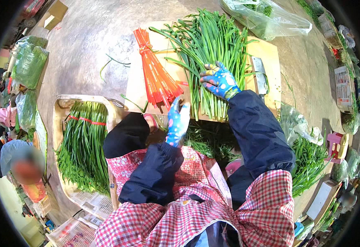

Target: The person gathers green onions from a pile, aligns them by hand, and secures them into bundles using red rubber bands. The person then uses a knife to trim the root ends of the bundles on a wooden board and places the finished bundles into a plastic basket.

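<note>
A loose pile of green stalks, apparently garlic chives (210, 40), lies on a pale board (272, 61) in front of me, cut ends facing me. My right hand (219, 79), in a blue patterned glove, rests on the stalks with its fingers apart. My left hand (177, 123), gloved alike, is at the board's near edge, thumb and fingers apart, with nothing visible in it. Its fingertips are beside the lower ends of a sheaf of orange-red printed ties (158, 74); I cannot tell whether they touch. Right of the stalks lies a cleaver (260, 75), handle towards me.
At left, a crate (84, 98) holds green bundles (85, 145) bound with red bands. A clear plastic bag (266, 21) of greens lies at the far right. More greens (309, 160) stand beside my right arm. Other people are at the far left and far right.
</note>
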`<state>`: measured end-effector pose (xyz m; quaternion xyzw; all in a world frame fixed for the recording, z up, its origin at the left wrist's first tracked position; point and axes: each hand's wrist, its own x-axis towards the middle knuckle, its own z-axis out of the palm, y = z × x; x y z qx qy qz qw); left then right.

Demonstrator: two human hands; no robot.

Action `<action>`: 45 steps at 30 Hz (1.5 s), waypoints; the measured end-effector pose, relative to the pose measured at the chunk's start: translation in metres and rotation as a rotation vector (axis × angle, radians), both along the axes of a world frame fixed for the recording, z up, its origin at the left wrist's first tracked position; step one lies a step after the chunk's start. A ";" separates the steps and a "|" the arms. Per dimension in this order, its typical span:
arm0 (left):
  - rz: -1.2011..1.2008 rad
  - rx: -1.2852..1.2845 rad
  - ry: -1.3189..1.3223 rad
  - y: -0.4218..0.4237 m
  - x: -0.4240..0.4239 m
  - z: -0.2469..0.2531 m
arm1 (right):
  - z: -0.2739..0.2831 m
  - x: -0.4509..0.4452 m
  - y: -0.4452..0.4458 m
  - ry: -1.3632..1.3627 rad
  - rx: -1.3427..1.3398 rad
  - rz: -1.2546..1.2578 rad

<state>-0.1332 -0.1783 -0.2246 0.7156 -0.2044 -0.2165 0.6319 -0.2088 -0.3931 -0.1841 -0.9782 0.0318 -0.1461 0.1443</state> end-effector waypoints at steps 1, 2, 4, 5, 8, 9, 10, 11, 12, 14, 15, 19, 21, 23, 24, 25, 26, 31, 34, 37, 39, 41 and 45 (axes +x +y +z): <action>0.010 -0.061 0.251 -0.007 -0.004 0.030 | -0.001 -0.001 0.000 -0.018 0.005 -0.001; -0.008 0.010 0.248 -0.013 -0.003 0.023 | -0.002 -0.003 -0.001 -0.044 0.019 0.003; -0.036 0.154 0.244 -0.029 0.003 -0.011 | -0.003 -0.004 -0.001 -0.033 0.006 -0.004; -0.031 0.198 0.169 -0.038 0.005 -0.013 | 0.001 -0.003 0.001 -0.014 0.031 -0.034; -0.132 0.068 0.522 -0.054 0.008 -0.018 | 0.008 0.001 0.006 0.027 0.044 -0.073; -0.095 0.068 0.639 -0.063 0.010 -0.020 | 0.006 0.003 0.006 0.027 0.008 -0.051; -0.120 -0.045 0.731 -0.070 0.003 -0.015 | 0.002 0.000 0.004 0.032 -0.030 -0.041; -0.203 -0.079 0.504 -0.077 -0.005 -0.003 | 0.000 -0.002 0.002 0.018 -0.101 -0.003; -0.283 -0.114 0.276 -0.082 -0.009 0.008 | -0.001 -0.005 0.000 0.021 -0.064 -0.021; -0.311 -0.142 0.360 -0.084 -0.005 -0.015 | 0.002 -0.007 -0.004 0.055 -0.080 -0.019; -0.316 -0.155 0.407 -0.082 -0.005 -0.018 | 0.002 -0.007 -0.004 0.049 -0.032 -0.019; -0.243 -0.070 0.407 -0.063 -0.003 -0.013 | 0.000 -0.012 -0.006 0.015 0.009 -0.044; -0.074 -0.130 0.473 -0.052 -0.002 -0.015 | -0.003 -0.014 -0.008 0.019 0.031 -0.059; 0.141 -0.241 0.699 -0.044 -0.001 -0.013 | -0.003 -0.013 -0.007 0.008 0.052 -0.063; 0.234 -0.222 0.715 -0.045 -0.002 -0.012 | -0.002 -0.013 -0.007 0.014 0.058 -0.067; 0.242 -0.276 0.798 -0.045 0.001 -0.007 | -0.001 -0.012 -0.007 0.017 0.064 -0.071; 0.248 -0.330 0.881 -0.046 0.003 -0.001 | 0.001 -0.012 -0.006 0.020 0.070 -0.076; 0.169 -0.224 0.888 -0.070 0.014 0.002 | -0.005 -0.013 -0.008 -0.042 0.080 -0.070; 0.023 -0.057 0.896 -0.081 0.019 0.005 | -0.010 -0.014 -0.011 -0.071 0.082 -0.056; 0.058 -0.023 0.631 -0.091 0.012 0.004 | -0.009 -0.014 -0.009 -0.067 0.089 -0.061; 0.052 -0.057 0.423 -0.084 0.016 -0.010 | -0.010 -0.011 -0.007 -0.062 0.083 -0.060; -0.028 0.125 0.020 -0.075 0.019 -0.016 | -0.008 -0.013 -0.008 -0.064 0.059 -0.069; -0.045 0.120 -0.270 -0.070 0.005 -0.011 | -0.003 -0.007 0.002 -0.038 0.029 -0.103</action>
